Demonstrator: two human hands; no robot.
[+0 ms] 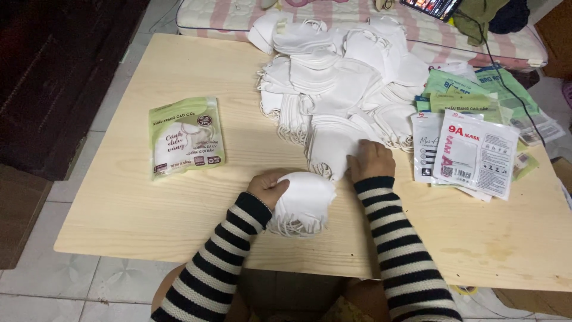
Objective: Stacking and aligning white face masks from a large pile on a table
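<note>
My left hand (269,186) grips a thick stack of white folded face masks (304,203) near the front edge of the pale wooden table (149,209); their ear loops hang below. My right hand (370,160) rests fingers-down on a white mask at the near edge of a big loose pile of white masks (339,83) that covers the middle and back of the table. Both arms wear black-and-white striped sleeves.
A filled green-and-white mask packet (186,137) lies flat at the left. Several flat packets, white (473,154) and green (459,98), are stacked at the right. A pink-striped mattress (381,24) with a phone and cable lies behind the table. Tiled floor surrounds it.
</note>
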